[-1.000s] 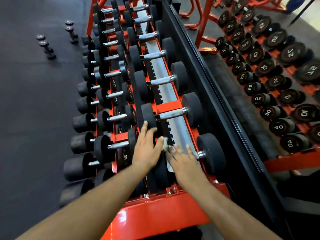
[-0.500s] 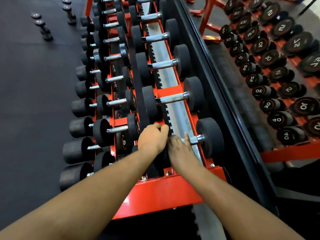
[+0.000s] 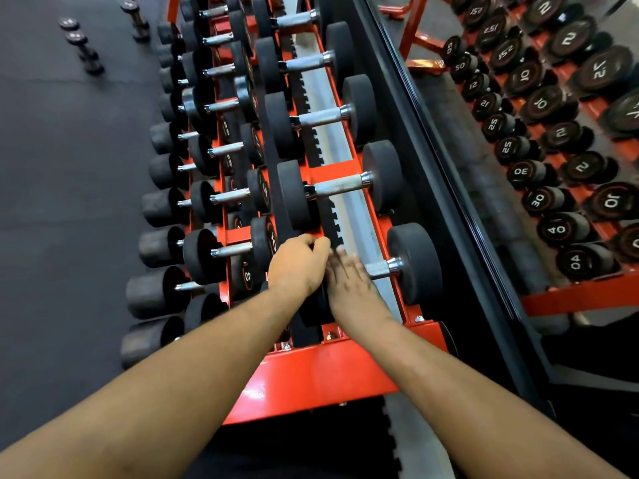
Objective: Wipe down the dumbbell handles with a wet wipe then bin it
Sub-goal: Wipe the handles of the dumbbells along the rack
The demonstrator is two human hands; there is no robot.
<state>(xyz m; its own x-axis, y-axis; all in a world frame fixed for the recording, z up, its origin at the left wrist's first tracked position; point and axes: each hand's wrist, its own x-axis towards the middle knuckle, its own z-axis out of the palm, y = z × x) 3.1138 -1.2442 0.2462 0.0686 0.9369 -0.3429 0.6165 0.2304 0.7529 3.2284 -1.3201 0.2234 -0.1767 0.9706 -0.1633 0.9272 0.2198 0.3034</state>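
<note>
Both hands working nearest dumbbell handle (image 3: 378,268) at frame center: left hand (image 3: 297,266) curled, contents unclear, right hand (image 3: 349,285) flat/blurred, wipe hidden, binning pending.

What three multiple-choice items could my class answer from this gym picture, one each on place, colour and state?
1. Where is the right hand?
A. on the floor
B. on the handle of the nearest top-row dumbbell
C. on the mirror

2. What colour is the rack frame?
A. orange-red
B. blue
C. white

3. How is the left hand held?
A. flat, fingers spread
B. hanging at the side
C. fingers curled, beside the right hand

Answers: 1 B, the hand covers that handle's left part; 2 A, the bars are orange-red; 3 C, its knuckles are bent over the rack.
</note>
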